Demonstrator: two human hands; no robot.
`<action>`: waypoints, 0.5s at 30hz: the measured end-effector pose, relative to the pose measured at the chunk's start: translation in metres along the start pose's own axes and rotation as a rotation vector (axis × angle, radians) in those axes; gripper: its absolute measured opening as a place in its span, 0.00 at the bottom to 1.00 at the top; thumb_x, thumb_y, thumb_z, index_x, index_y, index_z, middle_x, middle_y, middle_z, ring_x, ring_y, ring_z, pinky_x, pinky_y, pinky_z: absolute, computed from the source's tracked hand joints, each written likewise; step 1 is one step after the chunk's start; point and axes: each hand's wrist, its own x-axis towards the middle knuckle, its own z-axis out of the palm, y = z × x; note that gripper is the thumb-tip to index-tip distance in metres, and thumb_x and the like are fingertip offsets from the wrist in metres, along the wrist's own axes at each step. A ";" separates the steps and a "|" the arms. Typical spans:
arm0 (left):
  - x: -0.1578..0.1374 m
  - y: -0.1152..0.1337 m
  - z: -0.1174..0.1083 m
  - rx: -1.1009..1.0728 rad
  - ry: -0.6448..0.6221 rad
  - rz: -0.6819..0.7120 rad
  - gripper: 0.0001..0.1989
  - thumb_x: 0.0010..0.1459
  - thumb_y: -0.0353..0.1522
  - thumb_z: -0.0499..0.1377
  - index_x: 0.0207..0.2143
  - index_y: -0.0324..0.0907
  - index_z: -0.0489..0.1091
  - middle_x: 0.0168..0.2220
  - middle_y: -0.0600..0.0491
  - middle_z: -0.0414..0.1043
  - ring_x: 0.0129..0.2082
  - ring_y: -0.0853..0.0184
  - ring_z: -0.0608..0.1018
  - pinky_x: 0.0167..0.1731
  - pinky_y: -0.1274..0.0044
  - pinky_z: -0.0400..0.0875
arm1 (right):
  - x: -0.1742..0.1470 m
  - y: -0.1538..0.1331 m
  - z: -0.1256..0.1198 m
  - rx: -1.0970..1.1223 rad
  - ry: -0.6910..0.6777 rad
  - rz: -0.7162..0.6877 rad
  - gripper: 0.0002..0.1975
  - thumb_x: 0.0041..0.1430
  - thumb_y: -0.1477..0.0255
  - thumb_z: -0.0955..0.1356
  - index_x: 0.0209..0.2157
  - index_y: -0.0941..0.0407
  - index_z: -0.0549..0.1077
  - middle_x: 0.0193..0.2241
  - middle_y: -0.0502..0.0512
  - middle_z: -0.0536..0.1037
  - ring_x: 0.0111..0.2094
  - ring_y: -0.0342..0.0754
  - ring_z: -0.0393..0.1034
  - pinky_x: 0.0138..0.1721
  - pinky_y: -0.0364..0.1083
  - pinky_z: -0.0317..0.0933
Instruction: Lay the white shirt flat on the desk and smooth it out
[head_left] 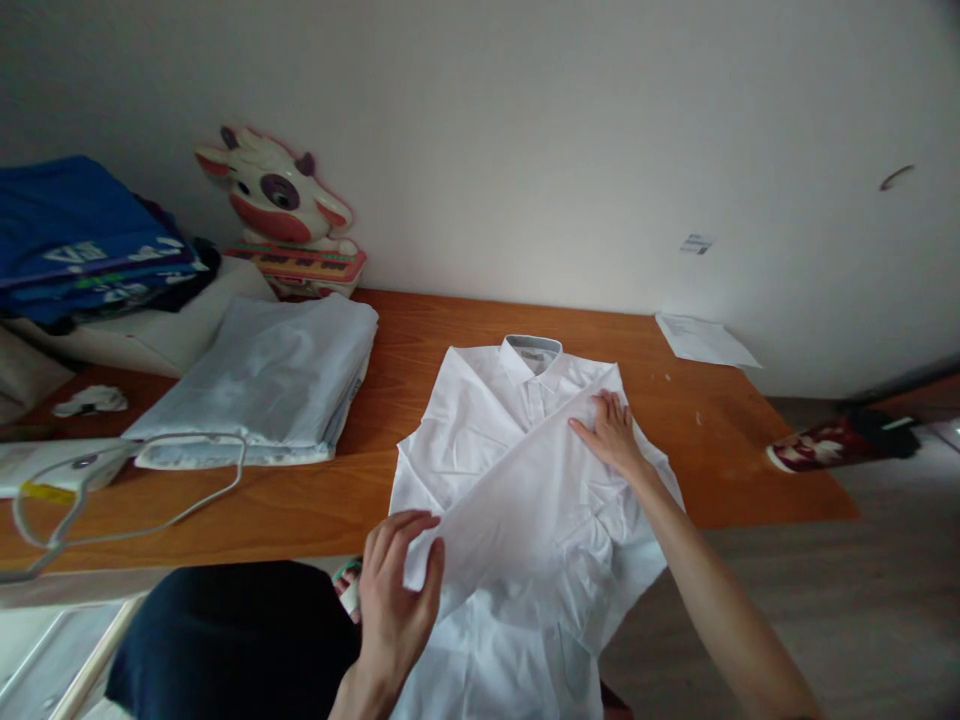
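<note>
My left hand (394, 590) pinches the near corner of a folded-over flap of the white shirt (480, 430), thumb on top and fingers curled behind the edge, so that grip is closed on cloth. My right hand (613, 432) lies flat and open on the far end of the same flap, palm down, fingers spread toward the collar (532, 352); it presses the cloth and grasps nothing. The shirt lies face up on the wooden bench (390, 350), collar toward the wall, its lower part hanging over the near edge at my lap. The flap runs slantwise across the chest from my left hand up to my right.

Left of the shirt sits a stack of folded pale cloth (274, 375), with a white cord (150, 490) looped just in front of it. Behind that stack a cow toy (281, 205) leans on the wall. A paper sheet (705, 340) lies at the bench's far right.
</note>
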 end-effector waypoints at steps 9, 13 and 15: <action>0.084 -0.015 0.076 0.450 -0.328 0.229 0.32 0.75 0.41 0.57 0.76 0.43 0.59 0.79 0.41 0.52 0.80 0.42 0.52 0.75 0.44 0.51 | 0.023 0.004 0.001 -0.010 -0.041 -0.044 0.51 0.69 0.40 0.61 0.79 0.56 0.45 0.80 0.67 0.45 0.80 0.75 0.38 0.75 0.76 0.38; 0.103 -0.038 0.073 0.485 -0.380 0.258 0.32 0.77 0.42 0.53 0.78 0.42 0.57 0.80 0.41 0.48 0.80 0.42 0.49 0.76 0.44 0.47 | 0.050 -0.003 0.012 -0.013 -0.099 -0.062 0.49 0.69 0.38 0.60 0.80 0.51 0.49 0.81 0.61 0.42 0.80 0.76 0.34 0.75 0.77 0.34; 0.120 -0.046 0.073 0.490 -0.390 0.252 0.32 0.78 0.42 0.51 0.78 0.42 0.56 0.80 0.41 0.48 0.80 0.42 0.48 0.75 0.43 0.46 | 0.072 -0.009 0.018 0.022 -0.093 -0.076 0.50 0.68 0.37 0.61 0.79 0.51 0.50 0.81 0.60 0.43 0.80 0.76 0.33 0.76 0.77 0.32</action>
